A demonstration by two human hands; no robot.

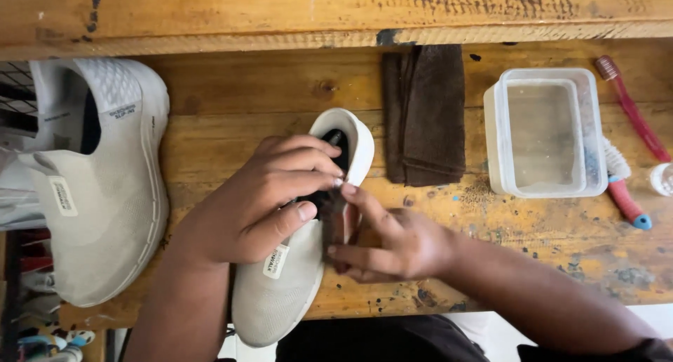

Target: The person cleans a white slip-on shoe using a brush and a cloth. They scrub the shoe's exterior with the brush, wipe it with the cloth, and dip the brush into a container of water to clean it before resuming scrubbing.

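A light grey slip-on shoe [277,299] lies on the wooden bench [231,109], toe towards me and white heel at the far end. My left hand [259,200] is clamped over its opening, thumb on the tongue above a small label. My right hand [392,246] is at the shoe's right side, its fingertips pinching a dark insole [335,218] that sticks out of the opening. That spot is blurred. The inside of the shoe is mostly hidden under my left hand.
The matching grey shoe [105,193] lies at the left end of the bench. A folded brown cloth [426,116] is beyond my right hand. Further right stand a clear plastic tub [494,123] of water, a red toothbrush [634,113] and a red-handled brush [620,186].
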